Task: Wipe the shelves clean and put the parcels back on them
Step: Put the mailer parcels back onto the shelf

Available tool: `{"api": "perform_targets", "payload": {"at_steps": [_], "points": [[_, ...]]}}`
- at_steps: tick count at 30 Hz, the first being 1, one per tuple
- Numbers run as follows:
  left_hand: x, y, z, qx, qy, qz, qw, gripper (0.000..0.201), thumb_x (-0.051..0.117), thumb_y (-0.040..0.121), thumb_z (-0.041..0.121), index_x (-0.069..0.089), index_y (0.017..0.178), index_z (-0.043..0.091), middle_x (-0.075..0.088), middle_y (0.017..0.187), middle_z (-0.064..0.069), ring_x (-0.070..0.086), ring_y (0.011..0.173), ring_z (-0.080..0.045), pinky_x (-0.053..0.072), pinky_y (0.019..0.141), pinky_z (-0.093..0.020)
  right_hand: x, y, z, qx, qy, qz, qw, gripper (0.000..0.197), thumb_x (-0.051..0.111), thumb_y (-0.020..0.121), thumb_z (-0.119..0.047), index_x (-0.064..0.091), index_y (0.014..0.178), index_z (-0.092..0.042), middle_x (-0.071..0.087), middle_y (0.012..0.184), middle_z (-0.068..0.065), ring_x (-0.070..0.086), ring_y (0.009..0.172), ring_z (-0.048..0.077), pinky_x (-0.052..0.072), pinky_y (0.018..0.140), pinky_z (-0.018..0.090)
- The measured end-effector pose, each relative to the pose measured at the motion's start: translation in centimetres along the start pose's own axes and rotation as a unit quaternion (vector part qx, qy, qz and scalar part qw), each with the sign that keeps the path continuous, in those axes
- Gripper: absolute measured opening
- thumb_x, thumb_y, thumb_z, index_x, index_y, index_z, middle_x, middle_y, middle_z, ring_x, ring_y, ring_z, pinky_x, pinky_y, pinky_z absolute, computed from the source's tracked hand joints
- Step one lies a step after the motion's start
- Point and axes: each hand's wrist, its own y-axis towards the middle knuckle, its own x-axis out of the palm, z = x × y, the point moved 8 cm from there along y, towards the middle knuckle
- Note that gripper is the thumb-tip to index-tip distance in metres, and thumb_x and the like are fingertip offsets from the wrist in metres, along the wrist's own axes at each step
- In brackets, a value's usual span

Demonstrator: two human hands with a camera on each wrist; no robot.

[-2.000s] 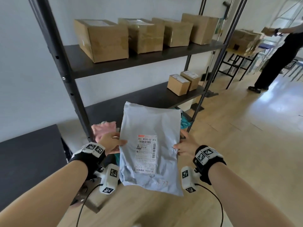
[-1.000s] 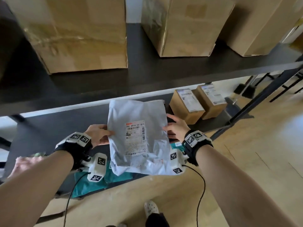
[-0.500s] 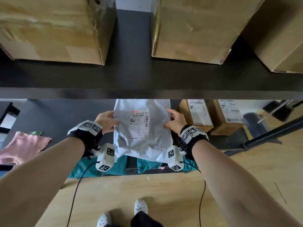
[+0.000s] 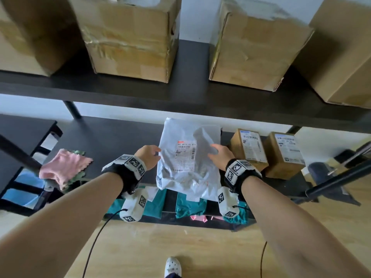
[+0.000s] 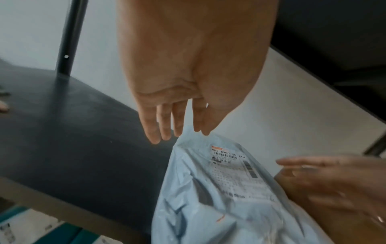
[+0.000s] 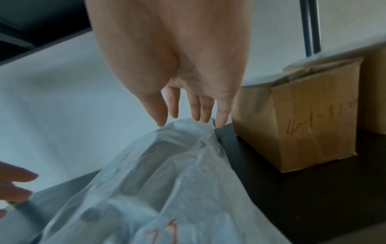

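The left hand (image 4: 148,157) has its fingers straight and loosely spread, fingertips at the left edge of the pale grey poly mailer (image 4: 188,157); the left wrist view shows those fingers (image 5: 165,122) extended, just at the bag's far corner and not curled round it. The right hand (image 4: 219,156) mirrors it on the mailer's right side, fingers (image 6: 196,107) straight and slightly apart, their tips at the bag's crumpled far end, gripping nothing. The mailer lies flat on the middle shelf (image 4: 112,137), label side up, its long axis running front to back: the far short end points toward the wall, the near end overhangs the shelf's front edge toward the person. The shipping label (image 4: 185,156) reads upright from the person's side. Just right of the mailer stand two small cardboard boxes (image 4: 249,149) on the same shelf. Well to the left, a pink cloth (image 4: 62,167) lies at that shelf's front corner. On the upper shelf (image 4: 190,91) sit large cardboard boxes (image 4: 130,39). Below, teal parcels (image 4: 188,205) lie on a lower level.
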Motion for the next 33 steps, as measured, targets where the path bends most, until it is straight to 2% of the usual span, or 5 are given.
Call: {"api": "perform_targets", "payload": {"at_steps": [6,15,22,26,33], "points": [[-3.2,-6.0,-2.5,0.043,0.124,0.035,0.991,0.036,0.044,0.097,0.021,0.05,0.132,0.021,0.057,0.129,-0.008,0.056,0.115,-0.026,0.043,0.094,-0.031,3.0,-4.9,-5.0,-0.044,-0.041,-0.008,0.998,0.043,0.047,0.099,-0.02,0.043,0.141,-0.013,0.051,0.138,0.015,0.055,0.117,0.032,0.047,0.095,0.035],[-8.5,-17.4,-13.2,0.026,0.151,0.08,0.985,0.032,0.043,0.096,0.021,0.054,0.125,0.014,0.059,0.124,-0.01,0.056,0.112,-0.028,0.045,0.096,-0.036,13.2,-15.5,-15.8,-0.128,-0.095,-0.039,0.987,0.045,0.047,0.099,-0.02,0.041,0.143,-0.014,0.046,0.143,0.014,0.05,0.124,0.029,0.039,0.099,0.029],[-15.2,-25.5,-25.0,-0.063,0.152,0.116,0.98,0.032,0.042,0.096,0.021,0.056,0.124,0.014,0.06,0.123,-0.011,0.057,0.111,-0.03,0.046,0.091,-0.033,23.0,-21.4,-26.1,-0.208,-0.139,-0.081,0.965,0.044,0.048,0.098,-0.021,0.044,0.141,-0.014,0.048,0.143,0.01,0.047,0.129,0.028,0.036,0.104,0.03],[-19.1,-28.6,-31.9,-0.126,0.13,0.14,0.974,0.032,0.041,0.095,0.02,0.058,0.122,0.014,0.062,0.121,-0.012,0.059,0.109,-0.032,0.047,0.088,-0.033,29.2,-23.4,-32.6,-0.273,-0.158,-0.112,0.942,0.032,0.046,0.097,-0.017,0.053,0.128,-0.017,0.057,0.115,0.006,0.055,0.103,0.027,0.043,0.092,0.031],[-25.8,-30.0,-43.9,-0.225,0.096,0.176,0.954,0.034,0.043,0.095,0.019,0.054,0.127,0.014,0.057,0.127,-0.012,0.056,0.115,-0.03,0.044,0.093,-0.032,39.1,-22.3,-43.7,-0.317,-0.176,-0.169,0.916,0.045,0.046,0.098,-0.021,0.042,0.143,-0.015,0.049,0.142,0.011,0.051,0.122,0.026,0.037,0.1,0.027]]}}
